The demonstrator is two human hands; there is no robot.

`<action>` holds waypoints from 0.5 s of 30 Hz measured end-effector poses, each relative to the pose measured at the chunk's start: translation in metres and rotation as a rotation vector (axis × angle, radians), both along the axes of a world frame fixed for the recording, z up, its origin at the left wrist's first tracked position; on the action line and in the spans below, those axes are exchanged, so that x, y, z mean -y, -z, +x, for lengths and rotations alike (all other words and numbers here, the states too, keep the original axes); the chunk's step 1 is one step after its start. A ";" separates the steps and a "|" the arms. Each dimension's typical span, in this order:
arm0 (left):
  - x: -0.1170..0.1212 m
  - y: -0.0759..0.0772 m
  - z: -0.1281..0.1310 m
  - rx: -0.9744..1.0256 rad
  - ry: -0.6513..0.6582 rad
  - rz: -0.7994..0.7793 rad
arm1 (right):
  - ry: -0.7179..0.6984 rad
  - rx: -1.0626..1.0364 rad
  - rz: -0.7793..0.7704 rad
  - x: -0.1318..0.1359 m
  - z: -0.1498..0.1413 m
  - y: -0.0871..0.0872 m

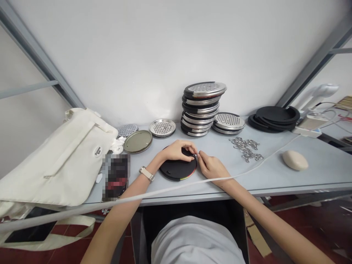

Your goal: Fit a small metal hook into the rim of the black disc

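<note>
1. Far L: we've 1 cream bag [68, 161] w/ a small label, on the L end of the grey table [327, 161].
2. Next, 1 dark pixelated item [118, 178]; can't tell what. Behind it, a few white crumpled bits [117, 146].
3. 1 grey perforated disc [128, 129] at back; in front, min. 2 stacked olive discs [138, 141].
4. 1 silver perforated disc [162, 128] on top of its pile; no. beneath unclear.
5. Our L hand [179, 150], 1 watch [146, 173] on wrist, arches over the black disc; fingers half curled, gap btw. thumb & fingers. Can't tell if the tips grip anything.
6. 1 black disc [176, 170] w/ a red-yellow rim strip lies flat at table front, under that hand.
7. Behind, 1 tall leaning stack [202, 113] of silver/black discs, approx. 10, exact no. unclear.
8. Our R hand [212, 167]: fingers curled in, thumb & index close together at the disc's R rim, nr. the L fingertips; any hold too small to tell.
9. 1 short stack [228, 124], min. 2 discs.
10. 1 heap of metal clips [246, 148], too jumbled to count.
11. Approx. 3 black round pcs [275, 117], piled.
12. 1 cream rounded item [295, 160]; behind, 1 white power strip [308, 131] & 1 white cable [165, 191] crossing our view.
</note>
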State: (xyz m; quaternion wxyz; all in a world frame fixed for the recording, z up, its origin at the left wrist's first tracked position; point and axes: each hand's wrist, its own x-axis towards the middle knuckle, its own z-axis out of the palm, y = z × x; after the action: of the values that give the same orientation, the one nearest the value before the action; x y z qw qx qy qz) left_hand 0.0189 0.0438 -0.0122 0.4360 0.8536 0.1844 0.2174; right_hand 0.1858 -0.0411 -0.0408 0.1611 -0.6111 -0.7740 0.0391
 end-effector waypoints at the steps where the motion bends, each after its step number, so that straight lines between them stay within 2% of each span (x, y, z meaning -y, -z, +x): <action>1: 0.000 0.000 0.000 -0.006 0.001 0.004 | -0.009 0.019 -0.002 0.000 0.000 0.000; 15: 0.002 -0.004 0.001 -0.041 -0.046 0.169 | -0.008 0.138 -0.033 -0.001 -0.003 -0.005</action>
State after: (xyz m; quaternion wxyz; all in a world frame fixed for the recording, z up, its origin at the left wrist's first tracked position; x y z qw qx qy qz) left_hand 0.0197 0.0422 -0.0081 0.3533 0.8872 0.1940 0.2245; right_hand 0.1828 -0.0406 -0.0359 0.0971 -0.6120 -0.7848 0.0101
